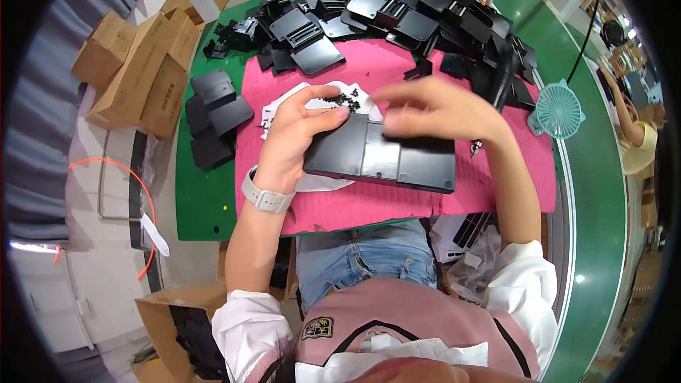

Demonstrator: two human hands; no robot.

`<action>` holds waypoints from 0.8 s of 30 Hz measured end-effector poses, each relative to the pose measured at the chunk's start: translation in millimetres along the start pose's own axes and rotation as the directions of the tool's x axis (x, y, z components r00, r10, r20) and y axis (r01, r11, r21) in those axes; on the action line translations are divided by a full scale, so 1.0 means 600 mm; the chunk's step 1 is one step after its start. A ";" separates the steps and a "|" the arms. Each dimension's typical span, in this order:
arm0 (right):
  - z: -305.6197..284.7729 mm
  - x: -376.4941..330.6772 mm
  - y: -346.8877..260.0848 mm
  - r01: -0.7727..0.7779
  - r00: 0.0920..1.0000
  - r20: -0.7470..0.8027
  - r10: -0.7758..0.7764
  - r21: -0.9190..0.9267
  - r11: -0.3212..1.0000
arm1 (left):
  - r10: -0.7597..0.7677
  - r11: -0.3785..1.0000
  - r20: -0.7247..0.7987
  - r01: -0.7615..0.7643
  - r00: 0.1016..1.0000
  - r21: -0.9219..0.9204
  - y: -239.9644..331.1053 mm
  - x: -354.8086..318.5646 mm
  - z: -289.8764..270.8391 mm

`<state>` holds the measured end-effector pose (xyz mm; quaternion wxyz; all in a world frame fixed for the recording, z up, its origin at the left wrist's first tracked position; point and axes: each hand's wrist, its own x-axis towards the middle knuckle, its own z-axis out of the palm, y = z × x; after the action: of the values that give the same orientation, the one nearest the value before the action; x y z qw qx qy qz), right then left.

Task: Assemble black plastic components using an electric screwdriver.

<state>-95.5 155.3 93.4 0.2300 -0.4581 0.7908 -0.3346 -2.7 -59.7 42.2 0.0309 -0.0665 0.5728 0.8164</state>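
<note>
A long black plastic case (379, 152) lies across the pink mat in front of me. My left hand (294, 120) grips its left end, with the thumb at the top corner and the index finger reaching toward small black screws (344, 99). Those screws lie on a white sheet (365, 103) behind the case. Over the right half of the case is my right hand (443, 110), smeared by motion; whether it holds anything is unclear. A black electric screwdriver (504, 78) lies partly behind my right forearm, and its metal tip (476, 147) shows beside the case.
Black plastic parts (319, 54) are heaped along the far side of the green table (195, 202). More black parts (213, 113) stack at the left of the pink mat (355, 216). A turquoise fan (558, 110) stands at right. Cardboard boxes (135, 78) stand left; another person (638, 138) sits far right.
</note>
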 end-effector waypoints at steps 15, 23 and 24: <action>0.077 0.043 0.027 0.109 0.918 -0.363 0.159 0.616 0.780 | 0.232 0.973 -0.011 -0.232 0.973 -0.003 -0.027 -0.014 0.054; 0.067 0.022 0.016 0.143 0.989 -0.081 -0.123 0.737 0.661 | 0.323 0.929 -0.171 -0.347 0.931 -0.133 0.011 -0.103 0.011; 0.073 0.022 0.005 0.115 0.993 -0.092 -0.069 0.734 0.669 | 0.306 0.949 -0.259 -0.314 0.916 0.011 0.012 -0.132 -0.020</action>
<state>-74.3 130.8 61.0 0.3556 -0.3559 0.5705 -0.6492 75.6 -71.6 56.4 -0.1743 -0.0807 0.5625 0.8042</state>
